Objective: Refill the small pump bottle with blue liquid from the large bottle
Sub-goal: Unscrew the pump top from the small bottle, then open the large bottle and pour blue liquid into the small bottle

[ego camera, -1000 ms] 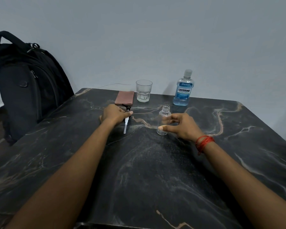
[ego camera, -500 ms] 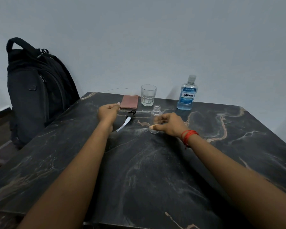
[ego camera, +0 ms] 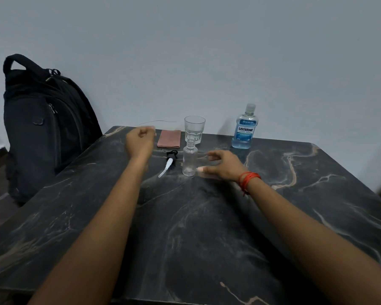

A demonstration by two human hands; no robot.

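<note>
Right hand (ego camera: 223,165) spread open, thumb tip at the base of the small pump bottle (ego camera: 190,160): empty, light, clear plastic, tippy, so grip mid-body. Left hand (ego camera: 141,140) loosely fisted, apparently empty. Pump head (ego camera: 170,158) lies between the hands. Large bottle (ego camera: 245,128) beyond the right hand on the desk (ego camera: 207,238), capped, heavier; path clear. Glass (ego camera: 194,129) just behind the small bottle.
</note>
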